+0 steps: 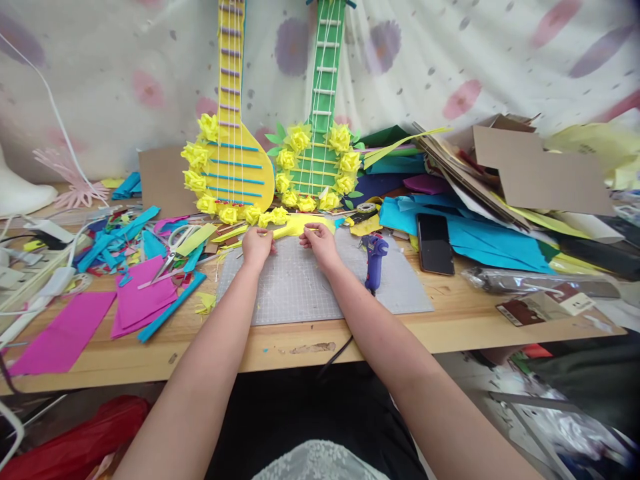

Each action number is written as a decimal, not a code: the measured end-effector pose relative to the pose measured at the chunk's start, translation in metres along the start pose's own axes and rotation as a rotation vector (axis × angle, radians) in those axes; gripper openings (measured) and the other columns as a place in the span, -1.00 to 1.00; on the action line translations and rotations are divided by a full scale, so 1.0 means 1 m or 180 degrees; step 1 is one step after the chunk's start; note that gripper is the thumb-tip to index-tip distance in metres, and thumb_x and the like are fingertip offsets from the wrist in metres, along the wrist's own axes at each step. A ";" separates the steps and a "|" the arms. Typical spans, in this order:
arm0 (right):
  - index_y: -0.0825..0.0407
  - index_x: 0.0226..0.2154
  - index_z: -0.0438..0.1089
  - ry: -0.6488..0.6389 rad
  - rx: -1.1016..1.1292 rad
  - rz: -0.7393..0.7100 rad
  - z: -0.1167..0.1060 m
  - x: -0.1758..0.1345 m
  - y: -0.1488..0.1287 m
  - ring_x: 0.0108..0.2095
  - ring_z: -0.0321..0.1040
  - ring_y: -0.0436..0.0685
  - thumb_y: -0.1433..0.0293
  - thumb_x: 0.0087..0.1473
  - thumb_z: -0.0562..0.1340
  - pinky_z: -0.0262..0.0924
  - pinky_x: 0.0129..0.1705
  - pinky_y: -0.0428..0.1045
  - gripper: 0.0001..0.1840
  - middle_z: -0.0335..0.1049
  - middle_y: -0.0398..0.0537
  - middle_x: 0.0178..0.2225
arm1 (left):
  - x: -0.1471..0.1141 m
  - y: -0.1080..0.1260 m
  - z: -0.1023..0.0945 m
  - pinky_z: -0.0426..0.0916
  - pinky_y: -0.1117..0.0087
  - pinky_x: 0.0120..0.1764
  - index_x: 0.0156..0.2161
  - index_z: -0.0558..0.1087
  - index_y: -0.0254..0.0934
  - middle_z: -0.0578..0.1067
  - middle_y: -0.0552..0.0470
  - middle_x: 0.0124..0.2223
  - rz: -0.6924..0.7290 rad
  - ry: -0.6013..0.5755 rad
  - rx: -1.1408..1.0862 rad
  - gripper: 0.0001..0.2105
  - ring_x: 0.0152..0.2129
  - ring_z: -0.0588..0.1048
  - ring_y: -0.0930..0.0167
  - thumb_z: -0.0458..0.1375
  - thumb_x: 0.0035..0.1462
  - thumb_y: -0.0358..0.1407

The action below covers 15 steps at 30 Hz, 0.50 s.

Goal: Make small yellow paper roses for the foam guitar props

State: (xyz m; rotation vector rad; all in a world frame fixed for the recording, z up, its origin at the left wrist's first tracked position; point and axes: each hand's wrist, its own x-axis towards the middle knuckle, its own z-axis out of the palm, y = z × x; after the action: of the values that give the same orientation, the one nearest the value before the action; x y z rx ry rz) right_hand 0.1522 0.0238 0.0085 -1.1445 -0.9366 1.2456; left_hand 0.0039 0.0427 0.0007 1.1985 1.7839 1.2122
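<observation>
A piece of yellow crepe paper (290, 227) stretches between my two hands, above the far edge of the grey cutting mat (295, 287). My left hand (257, 248) pinches its left, narrower end. At the wider right part, my right hand (321, 244) is closed with thumb and fingertips on the paper. A blue glue gun (375, 261) stands on the mat to the right of my right hand. Just behind the paper are yellow paper flowers (229, 214) along the rim of a yellow paper guitar (247, 170). Beside it leans a green guitar (325, 100) ringed with similar flowers.
Left of the mat lie magenta paper sheets (67, 330), scissors (173, 250) and blue scraps (120, 233). To the right are a phone (435, 243), blue crepe paper (493, 237) and stacked cardboard (535, 170). A cable (336, 357) hangs over the table's front edge.
</observation>
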 end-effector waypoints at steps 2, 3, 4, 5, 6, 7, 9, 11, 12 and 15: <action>0.05 -0.36 0.21 -0.0014 0.0000 -0.0010 0.000 0.000 0.000 -0.64 0.25 -0.14 0.44 -0.04 0.13 0.14 -0.57 -0.19 -0.89 0.32 -0.28 -0.63 | -0.003 0.002 -0.001 0.27 0.41 -0.57 -0.25 0.32 -0.30 0.40 0.08 -0.62 0.0061 0.0015 0.0105 -0.73 -0.76 0.37 0.41 0.11 -0.12 -0.25; 0.05 -0.36 0.21 -0.0016 -0.0002 -0.0008 0.000 0.000 0.000 -0.64 0.25 -0.14 0.43 -0.04 0.13 0.14 -0.57 -0.19 -0.89 0.32 -0.28 -0.64 | -0.005 0.003 -0.002 0.27 0.41 -0.56 -0.23 0.31 -0.30 0.40 0.09 -0.62 0.0076 0.0042 0.0191 -0.71 -0.76 0.37 0.40 0.11 -0.12 -0.23; 0.05 -0.36 0.21 -0.0015 -0.0004 -0.0006 0.000 0.000 0.000 -0.64 0.25 -0.14 0.43 -0.04 0.14 0.13 -0.56 -0.19 -0.89 0.31 -0.28 -0.64 | -0.007 0.004 -0.003 0.26 0.41 -0.56 -0.21 0.29 -0.29 0.40 0.10 -0.63 0.0089 0.0053 0.0237 -0.69 -0.76 0.37 0.40 0.11 -0.11 -0.23; 0.05 -0.36 0.21 -0.0017 -0.0006 -0.0003 0.000 -0.001 0.000 -0.64 0.25 -0.13 0.43 -0.04 0.14 0.13 -0.56 -0.19 -0.89 0.31 -0.28 -0.64 | -0.008 0.005 -0.003 0.26 0.41 -0.56 -0.20 0.28 -0.29 0.39 0.10 -0.64 0.0095 0.0064 0.0256 -0.68 -0.77 0.37 0.40 0.11 -0.11 -0.23; 0.05 -0.36 0.20 -0.0017 -0.0006 0.0001 0.000 -0.001 0.000 -0.64 0.25 -0.13 0.43 -0.04 0.14 0.13 -0.56 -0.19 -0.89 0.31 -0.28 -0.64 | -0.009 0.006 -0.004 0.26 0.42 -0.56 -0.20 0.28 -0.29 0.39 0.11 -0.64 0.0094 0.0084 0.0250 -0.69 -0.77 0.37 0.40 0.11 -0.11 -0.23; 0.05 -0.36 0.20 -0.0016 -0.0006 0.0007 0.000 -0.001 0.000 -0.64 0.25 -0.13 0.43 -0.04 0.14 0.13 -0.56 -0.18 -0.89 0.31 -0.28 -0.64 | -0.010 0.007 -0.004 0.25 0.43 -0.57 -0.21 0.27 -0.28 0.39 0.12 -0.64 0.0097 0.0105 0.0229 -0.70 -0.77 0.37 0.41 0.11 -0.10 -0.24; 0.05 -0.37 0.20 -0.0015 -0.0010 0.0020 0.000 -0.001 -0.001 -0.65 0.25 -0.13 0.43 -0.04 0.13 0.13 -0.56 -0.18 -0.90 0.31 -0.28 -0.64 | -0.010 0.007 -0.005 0.24 0.44 -0.58 -0.24 0.28 -0.26 0.38 0.12 -0.63 0.0131 0.0134 0.0181 -0.73 -0.77 0.36 0.42 0.11 -0.10 -0.24; 0.05 -0.37 0.20 -0.0021 -0.0009 0.0021 0.000 -0.001 -0.001 -0.65 0.25 -0.13 0.43 -0.04 0.13 0.13 -0.56 -0.18 -0.90 0.31 -0.28 -0.64 | -0.009 0.006 -0.005 0.23 0.45 -0.59 -0.27 0.28 -0.25 0.38 0.13 -0.62 0.0168 0.0126 0.0145 -0.75 -0.77 0.35 0.44 0.11 -0.10 -0.23; 0.05 -0.37 0.20 -0.0025 -0.0005 0.0020 0.000 -0.002 -0.001 -0.65 0.25 -0.13 0.43 -0.04 0.13 0.13 -0.56 -0.18 -0.90 0.31 -0.28 -0.64 | -0.008 0.006 -0.006 0.23 0.45 -0.59 -0.27 0.28 -0.25 0.38 0.13 -0.61 0.0171 0.0111 0.0135 -0.76 -0.77 0.34 0.45 0.11 -0.10 -0.23; 0.06 -0.37 0.19 -0.0028 0.0006 0.0025 0.000 -0.002 -0.001 -0.65 0.24 -0.12 0.44 -0.04 0.12 0.12 -0.56 -0.18 -0.91 0.31 -0.28 -0.65 | -0.006 0.009 -0.011 0.23 0.45 -0.57 -0.25 0.28 -0.25 0.39 0.12 -0.58 0.0170 0.0125 0.0203 -0.75 -0.76 0.33 0.47 0.09 -0.07 -0.21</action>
State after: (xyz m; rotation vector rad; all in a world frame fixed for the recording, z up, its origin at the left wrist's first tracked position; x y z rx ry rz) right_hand 0.1525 0.0218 0.0096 -1.1430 -0.9381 1.2584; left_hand -0.0007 0.0353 0.0127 1.2741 1.8424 1.2250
